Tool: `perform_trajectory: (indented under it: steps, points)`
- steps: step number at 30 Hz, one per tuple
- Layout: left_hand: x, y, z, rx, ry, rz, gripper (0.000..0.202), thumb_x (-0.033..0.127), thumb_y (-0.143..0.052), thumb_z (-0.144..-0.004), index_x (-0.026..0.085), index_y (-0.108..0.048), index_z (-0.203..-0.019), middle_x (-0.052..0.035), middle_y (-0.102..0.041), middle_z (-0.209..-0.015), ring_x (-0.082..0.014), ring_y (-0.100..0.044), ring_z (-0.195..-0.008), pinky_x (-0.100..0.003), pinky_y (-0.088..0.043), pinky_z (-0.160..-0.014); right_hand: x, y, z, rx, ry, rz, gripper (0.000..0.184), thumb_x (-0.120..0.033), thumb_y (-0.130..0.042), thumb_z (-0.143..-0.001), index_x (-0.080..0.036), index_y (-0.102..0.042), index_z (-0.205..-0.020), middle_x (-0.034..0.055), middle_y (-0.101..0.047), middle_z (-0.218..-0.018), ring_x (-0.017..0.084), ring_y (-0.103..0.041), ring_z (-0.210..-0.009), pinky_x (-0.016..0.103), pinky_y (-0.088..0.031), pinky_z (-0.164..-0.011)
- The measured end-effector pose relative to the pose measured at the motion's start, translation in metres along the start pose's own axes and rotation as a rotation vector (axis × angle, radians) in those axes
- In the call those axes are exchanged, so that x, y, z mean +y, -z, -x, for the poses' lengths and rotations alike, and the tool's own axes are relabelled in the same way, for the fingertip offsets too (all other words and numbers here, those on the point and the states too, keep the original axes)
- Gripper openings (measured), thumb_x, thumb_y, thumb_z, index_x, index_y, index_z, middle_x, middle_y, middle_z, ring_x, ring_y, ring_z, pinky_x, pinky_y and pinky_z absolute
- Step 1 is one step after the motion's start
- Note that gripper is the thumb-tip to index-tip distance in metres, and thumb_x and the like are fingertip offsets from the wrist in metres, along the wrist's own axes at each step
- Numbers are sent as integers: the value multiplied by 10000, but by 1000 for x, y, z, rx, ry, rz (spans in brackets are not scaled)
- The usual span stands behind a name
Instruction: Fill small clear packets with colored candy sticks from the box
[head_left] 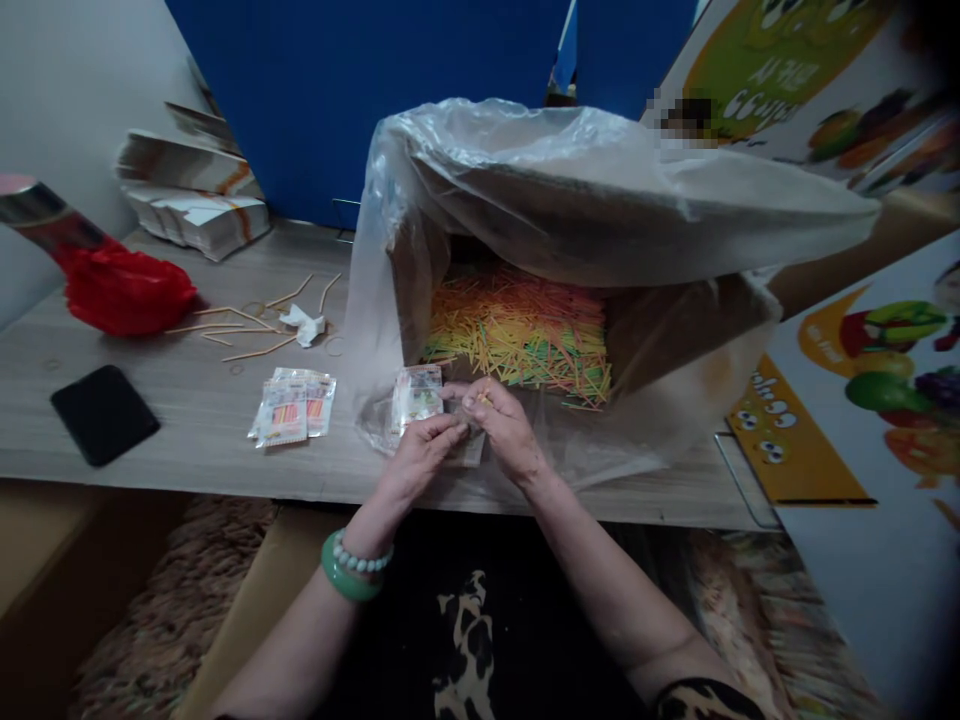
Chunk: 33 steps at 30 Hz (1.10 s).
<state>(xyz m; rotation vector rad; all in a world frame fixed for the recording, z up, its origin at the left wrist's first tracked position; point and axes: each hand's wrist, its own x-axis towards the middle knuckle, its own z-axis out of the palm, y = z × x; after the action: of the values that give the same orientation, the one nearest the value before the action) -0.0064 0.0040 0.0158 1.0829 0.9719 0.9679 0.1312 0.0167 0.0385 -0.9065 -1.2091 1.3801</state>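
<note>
Close together at the table's front edge, both my hands have their fingers closed. My left hand (429,452) pinches the edge of a small clear packet (465,456), partly covered by the fingers. In my right hand (504,428), thin yellowish sticks (484,399) show between thumb and fingers, beside that packet's top. A pile of printed packets (418,388) lies just behind my left hand. Beyond my hands a cardboard box lined with a clear plastic bag (652,240) lies open towards me. Loose thin sticks (517,325) in pink, orange, yellow and green fill its bottom.
Left on the table (202,455) lie packets with coloured sticks inside (289,412), a black phone (105,415), tan sticks (240,328), a crumpled tissue (304,326) and a red plastic bag (124,290). Stacked flat cartons (195,215) stand behind; printed boxes (885,370) stand right.
</note>
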Motion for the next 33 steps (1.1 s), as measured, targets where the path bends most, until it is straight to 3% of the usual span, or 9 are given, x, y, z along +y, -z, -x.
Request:
perform_trajectory:
  steps: [3,7,9,15,23,26,33]
  points:
    - [0,0,-1,-11,-79,-68,387,503,-653,-816,120,-712,-813,-36,-630,-757,-151,-521,-724,-260,-408,-681,6,0,0,17,-50,-2,187,-387,-642,-822,-222,-574,-764,43,-731,-1018,192,-643,-965,352,-456,-930]
    - [-3,1,-3,115,-124,-155,397,516,-651,-814,123,-705,-790,-38,-627,-731,-157,-519,-710,-262,-402,-667,12,1,0,29,-100,6,155,-368,-689,-752,-220,-645,-744,35,-737,-1016,206,-647,-1000,351,-456,-942]
    - [-5,0,-3,114,-122,-112,381,503,-650,-821,128,-713,-835,-40,-633,-757,-157,-523,-725,-261,-410,-673,11,4,-1,20,-103,-49,135,-358,-681,-755,-226,-677,-778,25,-735,-1043,208,-640,-1043,355,-448,-970]
    - [-6,-6,-8,73,-33,92,354,478,-707,-777,129,-711,-830,-39,-641,-799,-141,-529,-738,-257,-426,-694,4,8,-7,81,-60,-130,145,-348,-640,-798,-227,-711,-765,30,-743,-1036,225,-637,-1098,392,-426,-1037]
    - [-3,-5,-9,54,-20,63,367,483,-691,-794,123,-719,-862,-36,-644,-802,-153,-547,-783,-268,-432,-743,-8,11,-13,246,93,-233,189,-389,-623,-821,-239,-738,-818,29,-737,-1055,217,-636,-1098,400,-413,-1055]
    - [-5,-3,-9,41,-31,43,370,490,-681,-804,125,-710,-860,-31,-627,-789,-147,-537,-764,-261,-425,-717,-10,8,-15,206,92,-180,184,-380,-629,-822,-237,-744,-811,33,-736,-1063,217,-625,-1123,390,-422,-1041]
    - [-8,8,-6,69,-19,83,375,512,-689,-796,138,-657,-775,4,-544,-675,-107,-439,-606,-236,-368,-566,-4,6,-12,83,-119,-31,174,-369,-683,-746,-216,-762,-762,55,-749,-1031,228,-647,-1067,403,-442,-1010]
